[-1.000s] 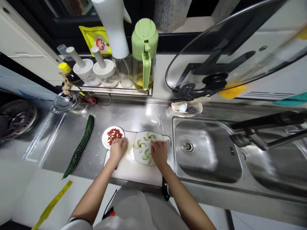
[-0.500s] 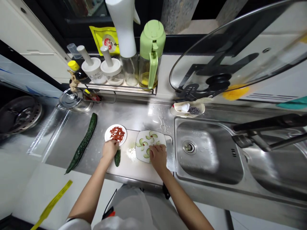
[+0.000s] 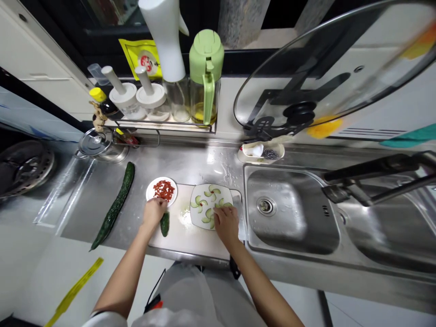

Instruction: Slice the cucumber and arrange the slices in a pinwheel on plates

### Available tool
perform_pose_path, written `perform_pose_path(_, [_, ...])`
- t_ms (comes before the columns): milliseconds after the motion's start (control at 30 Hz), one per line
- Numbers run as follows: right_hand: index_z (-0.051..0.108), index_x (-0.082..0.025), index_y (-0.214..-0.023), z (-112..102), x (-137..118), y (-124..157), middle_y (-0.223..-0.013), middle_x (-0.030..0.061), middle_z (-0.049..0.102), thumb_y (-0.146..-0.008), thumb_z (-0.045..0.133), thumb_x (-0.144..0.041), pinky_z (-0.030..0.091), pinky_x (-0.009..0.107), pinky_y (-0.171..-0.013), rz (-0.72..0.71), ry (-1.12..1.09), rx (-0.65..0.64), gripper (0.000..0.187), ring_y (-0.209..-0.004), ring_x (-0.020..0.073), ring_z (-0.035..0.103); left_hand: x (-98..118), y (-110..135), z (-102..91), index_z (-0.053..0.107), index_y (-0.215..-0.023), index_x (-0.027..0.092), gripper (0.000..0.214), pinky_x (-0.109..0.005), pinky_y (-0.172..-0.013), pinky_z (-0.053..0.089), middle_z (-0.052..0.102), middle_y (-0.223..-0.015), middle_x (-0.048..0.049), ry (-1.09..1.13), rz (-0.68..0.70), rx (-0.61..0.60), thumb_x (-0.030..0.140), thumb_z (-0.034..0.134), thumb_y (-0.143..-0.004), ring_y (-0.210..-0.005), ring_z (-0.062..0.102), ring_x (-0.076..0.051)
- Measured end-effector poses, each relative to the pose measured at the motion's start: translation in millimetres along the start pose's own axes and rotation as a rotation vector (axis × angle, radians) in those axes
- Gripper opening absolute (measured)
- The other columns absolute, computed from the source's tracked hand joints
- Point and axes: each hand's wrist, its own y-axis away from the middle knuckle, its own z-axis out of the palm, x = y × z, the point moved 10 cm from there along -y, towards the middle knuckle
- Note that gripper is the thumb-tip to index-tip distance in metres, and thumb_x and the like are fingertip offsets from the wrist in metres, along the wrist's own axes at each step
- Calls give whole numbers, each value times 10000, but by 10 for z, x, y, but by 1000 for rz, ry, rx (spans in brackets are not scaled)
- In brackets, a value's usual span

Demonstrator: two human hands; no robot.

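My left hand rests, fingers curled, at the near rim of a small white dish of red berries; whether it holds anything is hidden. A short cucumber piece lies on the white cutting board just right of that hand. My right hand is over the near right edge of a square white plate with cucumber slices arranged in a ring. Its fingers are bent down onto the slices.
A whole cucumber lies on the steel counter to the left. A sink is right of the board. A rack of bottles and jars stands behind, a glass lid leans at the back right, and a black knife handle pokes out at the counter's front edge.
My left hand drew back from over the board toward the berry dish, uncovering the short cucumber piece. My right hand shifted slightly nearer on the plate.
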Motion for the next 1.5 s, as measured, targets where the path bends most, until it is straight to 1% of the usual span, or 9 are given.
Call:
perform_pose_path(100, [700, -215, -963, -45, 91, 34, -911, 53, 645, -853, 524, -188, 312, 321, -768, 28, -3, 7, 210, -973, 231, 411, 139, 52, -22, 712, -786, 192, 232, -231, -745, 430, 717, -882, -47, 94, 79, 56, 292, 506, -821, -808, 628, -165])
perform_pose_path(200, [696, -219, -962, -99, 212, 97, -912, 49, 645, -858, 511, -193, 308, 319, -765, 61, 11, 13, 214, -942, 221, 428, 411, 122, 36, 715, -809, 189, 224, -259, -797, 454, 719, -880, -49, 231, 203, 97, 291, 516, -829, -836, 633, -174])
perform_pose_path(333, [698, -210, -956, -143, 357, 194, -904, 52, 650, -856, 496, -184, 310, 325, -789, 82, 22, 15, 227, -903, 210, 446, 958, 260, 232, 715, -821, 195, 187, -287, -815, 467, 718, -878, -44, 331, 400, 90, 209, 529, -825, -832, 627, -170])
perform_pose_path(433, [702, -206, -956, -138, 437, 249, -908, 54, 655, -851, 500, -188, 308, 325, -792, 99, 24, 14, 228, -908, 212, 450, 1311, 344, 420, 713, -795, 188, 148, -299, -772, 474, 702, -797, -50, 348, 448, 71, 200, 567, -815, -788, 610, -176])
perform_pose_path(567, [702, -224, -965, -117, 505, 282, -916, 51, 652, -851, 502, -199, 306, 314, -756, 136, 32, 14, 232, -926, 218, 439, 1690, 446, 658, 702, -773, 191, 142, -293, -757, 461, 676, -759, -43, 349, 509, 59, 195, 570, -825, -781, 592, -168])
perform_pose_path(667, [702, -228, -961, -111, 528, 276, -911, 50, 650, -854, 503, -204, 307, 309, -754, 147, 38, 12, 227, -939, 220, 425, 1873, 507, 799, 691, -758, 181, 153, -298, -744, 446, 653, -730, -47, 314, 532, 79, 210, 563, -837, -783, 574, -174])
perform_pose_path(967, [688, -216, -998, -111, 566, 189, -913, 55, 647, -867, 488, -187, 302, 311, -769, 139, 31, 17, 241, -923, 207, 447, 2145, 604, 1005, 672, -731, 186, 208, -324, -738, 416, 644, -712, -59, 228, 573, 136, 274, 542, -868, -770, 553, -188])
perform_pose_path(1267, [676, -189, -1007, -94, 499, 92, -889, 61, 642, -877, 454, -170, 302, 341, -885, 62, -6, 33, 258, -873, 195, 464, 2165, 628, 1065, 665, -742, 197, 194, -339, -759, 412, 630, -720, -62, 157, 604, 174, 252, 528, -868, -755, 543, -190])
perform_pose_path(1500, [676, -202, -1002, -33, 538, 89, -908, 57, 640, -882, 468, -191, 313, 322, -854, 80, -8, 32, 240, -913, 198, 448, 2143, 613, 1083, 670, -789, 195, 184, -337, -762, 408, 636, -740, -59, 158, 585, 154, 250, 517, -876, -777, 546, -198])
